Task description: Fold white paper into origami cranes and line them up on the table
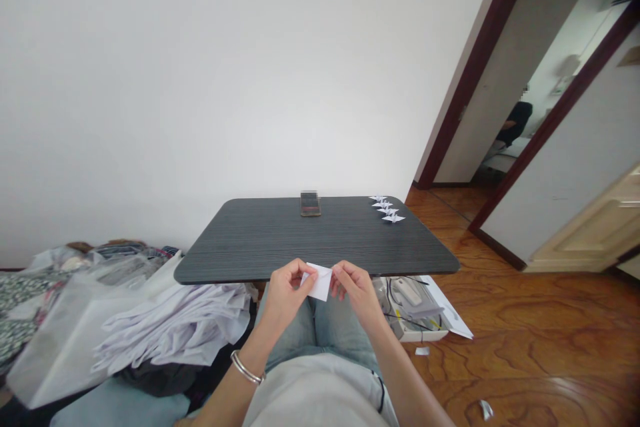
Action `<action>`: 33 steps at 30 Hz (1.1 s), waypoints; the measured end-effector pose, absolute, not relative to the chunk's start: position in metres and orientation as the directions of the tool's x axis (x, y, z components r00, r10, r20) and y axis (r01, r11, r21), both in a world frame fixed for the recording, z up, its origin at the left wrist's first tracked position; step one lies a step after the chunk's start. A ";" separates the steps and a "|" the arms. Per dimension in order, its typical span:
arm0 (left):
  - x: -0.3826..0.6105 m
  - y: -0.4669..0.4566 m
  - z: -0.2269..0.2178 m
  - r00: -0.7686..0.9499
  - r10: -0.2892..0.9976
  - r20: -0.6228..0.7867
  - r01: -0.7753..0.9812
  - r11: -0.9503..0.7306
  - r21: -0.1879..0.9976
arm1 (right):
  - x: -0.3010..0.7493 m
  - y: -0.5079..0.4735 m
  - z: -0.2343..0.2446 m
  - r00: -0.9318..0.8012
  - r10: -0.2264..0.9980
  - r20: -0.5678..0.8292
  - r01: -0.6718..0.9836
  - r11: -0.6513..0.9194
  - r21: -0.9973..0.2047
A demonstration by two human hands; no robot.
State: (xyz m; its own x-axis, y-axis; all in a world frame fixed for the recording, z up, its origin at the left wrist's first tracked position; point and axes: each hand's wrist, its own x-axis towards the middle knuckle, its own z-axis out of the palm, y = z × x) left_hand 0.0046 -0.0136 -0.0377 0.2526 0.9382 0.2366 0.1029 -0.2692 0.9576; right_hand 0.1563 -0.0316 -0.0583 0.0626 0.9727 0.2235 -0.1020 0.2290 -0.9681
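Observation:
A small square of white paper (pixel 319 285) is held up in front of the table's near edge, above my lap. My left hand (pixel 291 288) pinches its left side between thumb and fingers. At the upper right corner of the paper, my right hand (pixel 354 283) has its thumb and index finger pressed together on the edge. Whether the paper has several layers is too small to tell. Several folded white paper cranes (pixel 393 218) stand in a row at the far right of the dark table (pixel 260 240).
A phone (pixel 310 203) rests at the table's back edge by the wall. White cloth (pixel 165 327) and bags are piled at the left. On the right, a box of cables (pixel 415 310) sits under the table; paper scraps (pixel 486 409) lie on the floor. A person (pixel 515 123) is beyond the doorway.

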 end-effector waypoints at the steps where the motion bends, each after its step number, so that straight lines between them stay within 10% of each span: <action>1: 0.005 -0.014 -0.037 0.255 0.935 0.245 0.124 -0.283 0.951 | 0.156 -0.031 -0.059 0.067 0.972 0.226 -0.090 0.232 -0.969; 33: 0.004 -0.009 -0.036 0.332 0.936 0.121 -0.144 -0.077 0.987 | 0.154 -0.032 -0.060 0.062 0.960 0.274 -0.034 0.276 -0.960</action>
State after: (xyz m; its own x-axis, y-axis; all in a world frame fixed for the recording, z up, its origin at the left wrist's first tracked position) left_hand 0.0043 -0.0088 -0.0363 0.3318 0.9355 0.1212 -0.1444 -0.0766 0.9865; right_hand 0.1544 -0.0324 -0.0595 0.0618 0.9598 0.2740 -0.0343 0.2764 -0.9604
